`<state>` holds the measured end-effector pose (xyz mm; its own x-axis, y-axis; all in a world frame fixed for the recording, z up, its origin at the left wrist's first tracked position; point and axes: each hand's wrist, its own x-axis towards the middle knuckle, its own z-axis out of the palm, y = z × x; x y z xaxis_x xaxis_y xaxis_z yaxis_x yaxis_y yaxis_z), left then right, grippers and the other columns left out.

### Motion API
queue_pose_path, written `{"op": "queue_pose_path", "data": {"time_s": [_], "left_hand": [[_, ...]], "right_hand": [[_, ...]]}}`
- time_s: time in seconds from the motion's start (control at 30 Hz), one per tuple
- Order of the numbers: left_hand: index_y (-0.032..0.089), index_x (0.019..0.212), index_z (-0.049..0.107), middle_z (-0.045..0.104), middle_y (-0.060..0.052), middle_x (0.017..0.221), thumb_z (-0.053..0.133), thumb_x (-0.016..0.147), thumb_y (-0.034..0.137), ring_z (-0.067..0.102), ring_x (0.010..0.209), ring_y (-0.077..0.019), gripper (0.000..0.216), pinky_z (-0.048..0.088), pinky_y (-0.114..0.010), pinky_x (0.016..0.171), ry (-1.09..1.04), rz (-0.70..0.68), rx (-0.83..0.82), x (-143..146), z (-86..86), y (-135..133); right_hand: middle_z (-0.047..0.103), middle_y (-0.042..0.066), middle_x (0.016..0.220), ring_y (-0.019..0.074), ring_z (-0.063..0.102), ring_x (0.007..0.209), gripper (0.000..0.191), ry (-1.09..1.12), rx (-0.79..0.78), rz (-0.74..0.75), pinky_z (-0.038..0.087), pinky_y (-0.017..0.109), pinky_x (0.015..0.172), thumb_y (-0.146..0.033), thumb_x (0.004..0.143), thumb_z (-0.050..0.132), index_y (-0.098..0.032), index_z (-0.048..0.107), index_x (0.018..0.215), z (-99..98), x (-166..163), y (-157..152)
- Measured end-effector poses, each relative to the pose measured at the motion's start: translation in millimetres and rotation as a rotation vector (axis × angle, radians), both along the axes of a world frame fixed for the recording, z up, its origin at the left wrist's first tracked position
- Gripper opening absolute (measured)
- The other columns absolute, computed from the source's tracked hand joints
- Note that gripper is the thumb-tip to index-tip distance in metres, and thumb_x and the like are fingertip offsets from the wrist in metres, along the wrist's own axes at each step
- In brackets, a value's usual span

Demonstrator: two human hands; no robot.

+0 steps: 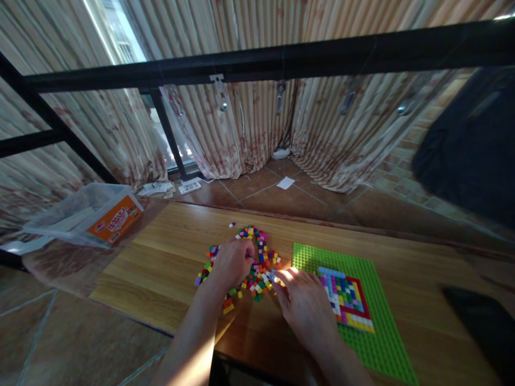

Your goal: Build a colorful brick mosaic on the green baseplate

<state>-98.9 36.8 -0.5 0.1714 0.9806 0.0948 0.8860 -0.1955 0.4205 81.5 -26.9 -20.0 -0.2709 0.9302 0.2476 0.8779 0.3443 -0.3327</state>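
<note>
Though both grips look narrow, I cannot tell what the left hand (233,262), fingers curled, or the right hand (303,303), fingertips close together, holds; loose bricks (256,280) lie beneath and between them, and the green baseplate (383,316) bearing a brick panel (346,298) sits just right, nearer the right hand, which hides part of its left edge

A home is being suggested by long, patterned curtains (257,134) being lit by daylight, a tiled floor (257,188), and colourful toy bricks (257,281) being handled on a wooden table (153,268).
</note>
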Motion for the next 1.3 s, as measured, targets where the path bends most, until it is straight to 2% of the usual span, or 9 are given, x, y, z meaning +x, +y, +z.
{"op": "queue_pose_path", "data": {"time_s": [0.13, 0.3, 0.4, 0.53, 0.67, 0.8, 0.9, 1.03, 1.3], "left_hand": [[0.017, 0.073, 0.063, 0.066, -0.001, 0.071, 0.059, 0.072, 0.011, 0.060, 0.070, -0.0154, 0.008, 0.044, -0.027, 0.068, -0.331, -0.003, -0.110, 2.5, 8.9, -0.1], [0.015, 0.077, 0.063, 0.064, 0.001, 0.071, 0.062, 0.074, 0.015, 0.060, 0.068, -0.0122, 0.003, 0.047, -0.023, 0.066, -0.836, -0.162, -0.266, 19.3, 16.2, -6.3], [0.015, 0.080, 0.062, 0.064, 0.000, 0.073, 0.063, 0.074, 0.016, 0.061, 0.070, -0.0117, 0.006, 0.048, -0.022, 0.066, -0.970, -0.230, -0.311, 33.7, 17.1, -12.2], [0.015, 0.087, 0.064, 0.068, -0.003, 0.083, 0.061, 0.077, 0.015, 0.064, 0.080, -0.0133, 0.011, 0.050, -0.024, 0.072, -0.989, -0.279, -0.328, 49.5, 13.8, -16.9], [0.016, 0.093, 0.064, 0.069, -0.005, 0.094, 0.064, 0.078, 0.021, 0.065, 0.088, -0.0156, 0.016, 0.051, -0.030, 0.082, -0.970, -0.245, -0.316, 59.7, 5.8, -15.5], [0.017, 0.097, 0.065, 0.069, -0.007, 0.100, 0.060, 0.081, 0.023, 0.065, 0.093, -0.0172, 0.018, 0.051, -0.034, 0.089, -0.901, -0.188, -0.296, 69.6, 1.0, -15.1], [0.018, 0.104, 0.064, 0.069, -0.007, 0.104, 0.060, 0.081, 0.025, 0.065, 0.094, -0.0182, 0.024, 0.052, -0.034, 0.086, -0.832, -0.198, -0.300, 80.1, -2.1, -17.5], [0.019, 0.112, 0.063, 0.069, -0.006, 0.107, 0.059, 0.080, 0.023, 0.065, 0.093, -0.0185, 0.033, 0.053, -0.034, 0.084, -0.729, -0.208, -0.271, 95.3, -9.1, -21.1], [0.023, 0.113, 0.063, 0.070, -0.003, 0.105, 0.059, 0.083, 0.026, 0.064, 0.095, -0.0182, 0.031, 0.052, -0.033, 0.086, -0.636, -0.286, -0.208, 104.3, -18.1, -23.0]], "right_hand": [[0.071, 0.007, 0.097, 0.0232, 0.064, 0.088, 0.019, 0.147, 0.065, -0.012, 0.043, 0.037, 0.081, -0.023, 0.092, 0.051, -0.021, 0.068, 0.099, 0.8, 0.1, 0.4], [0.070, 0.006, 0.095, 0.0190, 0.065, 0.089, 0.018, 0.546, 0.097, -0.091, 0.048, 0.030, 0.079, -0.029, 0.092, 0.051, -0.021, 0.065, 0.100, 9.5, 5.5, 1.3], [0.070, 0.004, 0.091, 0.0172, 0.065, 0.083, 0.017, 0.664, 0.052, -0.098, 0.048, 0.029, 0.076, -0.031, 0.091, 0.053, -0.022, 0.065, 0.099, 16.4, 8.8, 0.6], [0.070, 0.002, 0.088, 0.0157, 0.064, 0.082, 0.017, 0.737, 0.039, -0.124, 0.048, 0.028, 0.074, -0.029, 0.091, 0.053, -0.023, 0.068, 0.093, 24.6, 19.5, -0.6], [0.072, 0.002, 0.093, 0.0172, 0.066, 0.085, 0.019, 0.731, 0.029, -0.238, 0.050, 0.030, 0.076, -0.034, 0.088, 0.056, -0.025, 0.070, 0.095, 28.3, 57.5, 1.0], [0.074, 0.005, 0.091, 0.0216, 0.068, 0.083, 0.026, 0.693, -0.021, -0.422, 0.052, 0.036, 0.077, -0.042, 0.081, 0.060, -0.023, 0.072, 0.093, 18.1, 111.4, 4.0], [0.074, 0.006, 0.091, 0.0220, 0.068, 0.082, 0.029, 0.653, -0.102, -0.431, 0.052, 0.037, 0.077, -0.043, 0.080, 0.059, -0.021, 0.073, 0.092, 6.0, 136.6, 4.6], [0.073, 0.006, 0.090, 0.0206, 0.067, 0.080, 0.027, 0.638, -0.149, -0.384, 0.052, 0.035, 0.075, -0.042, 0.079, 0.059, -0.022, 0.073, 0.089, -1.3, 141.1, 4.8], [0.072, 0.002, 0.084, 0.0184, 0.065, 0.079, 0.020, 0.617, -0.122, -0.325, 0.050, 0.033, 0.076, -0.035, 0.079, 0.057, -0.023, 0.073, 0.082, 6.4, 128.8, 6.2]]}}
